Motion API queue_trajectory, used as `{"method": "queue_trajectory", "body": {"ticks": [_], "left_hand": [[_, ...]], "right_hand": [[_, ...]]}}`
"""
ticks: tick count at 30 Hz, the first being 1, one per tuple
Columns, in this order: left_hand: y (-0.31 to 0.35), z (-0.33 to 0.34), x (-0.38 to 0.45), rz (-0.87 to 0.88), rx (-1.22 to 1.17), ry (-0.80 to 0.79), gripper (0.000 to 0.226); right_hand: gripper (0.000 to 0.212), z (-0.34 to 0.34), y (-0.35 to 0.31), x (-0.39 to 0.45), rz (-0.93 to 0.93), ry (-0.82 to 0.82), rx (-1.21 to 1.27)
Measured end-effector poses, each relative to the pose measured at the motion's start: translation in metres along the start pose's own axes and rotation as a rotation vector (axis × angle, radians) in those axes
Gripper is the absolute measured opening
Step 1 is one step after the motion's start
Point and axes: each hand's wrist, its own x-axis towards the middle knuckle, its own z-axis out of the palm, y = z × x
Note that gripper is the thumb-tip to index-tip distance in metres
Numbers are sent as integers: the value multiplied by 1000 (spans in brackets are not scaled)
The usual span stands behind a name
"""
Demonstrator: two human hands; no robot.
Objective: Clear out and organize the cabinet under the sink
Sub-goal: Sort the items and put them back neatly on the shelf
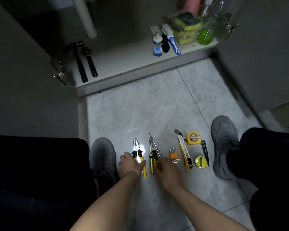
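Tools lie in a row on the tiled floor in front of the open cabinet. My left hand grips the yellow-and-black pliers by the handles. My right hand curls round the handles of the screwdrivers. To their right lie orange hex keys, a yellow utility knife, a yellow tape measure, a yellow tape roll and a black tester pen.
Inside the cabinet, a hammer and a black-handled tool lie at the left, near a white drain pipe. Sponges, a brush, bottles and small fittings stand at the right. My shoes flank the tools.
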Motion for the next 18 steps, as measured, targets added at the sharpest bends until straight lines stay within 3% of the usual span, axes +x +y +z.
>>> {"method": "queue_trajectory", "body": {"ticks": [7, 12, 18], "left_hand": [[7, 14, 5, -27, 19, 11, 76], [11, 14, 9, -49, -18, -5, 79], [12, -2, 2, -69, -121, 2, 76]], "right_hand": [[26, -39, 48, 26, 147, 259, -139], [29, -47, 69, 37, 276, 177, -195], [21, -47, 72, 41, 272, 169, -111]]}}
